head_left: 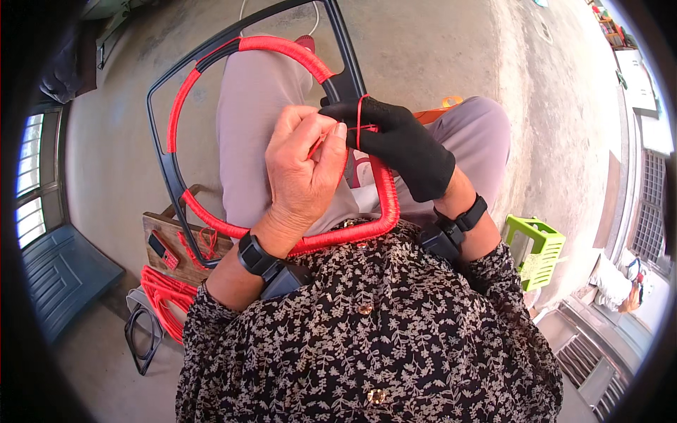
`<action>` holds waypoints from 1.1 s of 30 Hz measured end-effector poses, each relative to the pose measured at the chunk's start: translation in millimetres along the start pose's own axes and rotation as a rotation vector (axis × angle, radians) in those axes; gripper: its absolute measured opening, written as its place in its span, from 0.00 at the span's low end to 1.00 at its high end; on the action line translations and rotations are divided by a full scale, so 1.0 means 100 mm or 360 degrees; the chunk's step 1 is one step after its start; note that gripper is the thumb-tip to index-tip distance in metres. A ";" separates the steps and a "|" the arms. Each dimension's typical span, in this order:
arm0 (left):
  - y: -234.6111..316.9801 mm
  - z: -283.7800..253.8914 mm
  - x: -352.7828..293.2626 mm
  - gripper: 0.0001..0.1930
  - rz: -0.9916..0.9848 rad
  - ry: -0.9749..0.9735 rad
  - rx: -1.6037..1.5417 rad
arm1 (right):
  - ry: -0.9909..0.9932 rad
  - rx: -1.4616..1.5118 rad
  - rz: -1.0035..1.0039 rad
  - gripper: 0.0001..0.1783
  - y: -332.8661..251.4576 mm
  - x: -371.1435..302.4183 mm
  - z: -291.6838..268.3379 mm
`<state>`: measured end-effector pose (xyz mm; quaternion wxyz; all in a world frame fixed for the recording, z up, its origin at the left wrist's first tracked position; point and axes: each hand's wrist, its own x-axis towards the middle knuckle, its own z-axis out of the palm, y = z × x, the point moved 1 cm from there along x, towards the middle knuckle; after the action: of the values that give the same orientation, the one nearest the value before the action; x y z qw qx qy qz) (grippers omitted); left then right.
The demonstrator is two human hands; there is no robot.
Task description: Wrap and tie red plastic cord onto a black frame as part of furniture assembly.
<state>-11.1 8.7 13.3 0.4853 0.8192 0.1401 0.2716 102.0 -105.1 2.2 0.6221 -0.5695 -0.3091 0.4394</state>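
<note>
A large black frame [161, 176] with an inner ring lies across my lap, several stretches of it bound tightly in red cord [388, 194]. My left hand [302, 166], bare, is closed in a pinch on a thin strand of the cord above the frame's inner opening. My right hand [412, 148], in a black glove, closes around the frame's right side, where the wrapped part meets bare black. A loop of red cord passes over the gloved fingers. The fingertips of both hands nearly meet, and the glove hides the frame beneath it.
At the left, a small wooden stool [159, 225] carries a red and black phone [163, 250] and loose red cord. A bundle of red cord [166, 303] hangs below it, near a small black frame [144, 342]. A green plastic stool [539, 247] stands at the right.
</note>
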 end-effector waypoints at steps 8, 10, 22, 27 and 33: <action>-0.17 0.09 0.01 0.09 -0.0577 0.0041 -0.0632 | 0.0346 0.0051 0.0234 0.14 0.03 -0.11 -0.10; -0.20 0.10 0.01 0.10 -0.0752 -0.0022 -0.0852 | 0.0421 0.0223 0.0354 0.12 0.10 -0.22 -0.23; -0.22 0.07 -0.06 0.06 -0.1469 -0.0369 -0.1455 | 0.0298 0.2087 -0.0247 0.05 0.23 -0.19 -0.51; -0.21 0.08 -0.08 0.06 -0.1529 -0.0353 -0.1626 | 0.0278 0.2135 -0.0127 0.04 0.23 -0.22 -0.53; -0.21 0.05 -0.12 0.05 -0.1518 -0.0372 -0.1714 | 0.0316 0.1730 -0.0081 0.04 0.24 -0.28 -0.56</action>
<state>-17.1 9.0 -10.9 0.8984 0.3405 0.2759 -0.0274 134.7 -155.8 -27.4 0.8631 -0.1973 0.0089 0.4648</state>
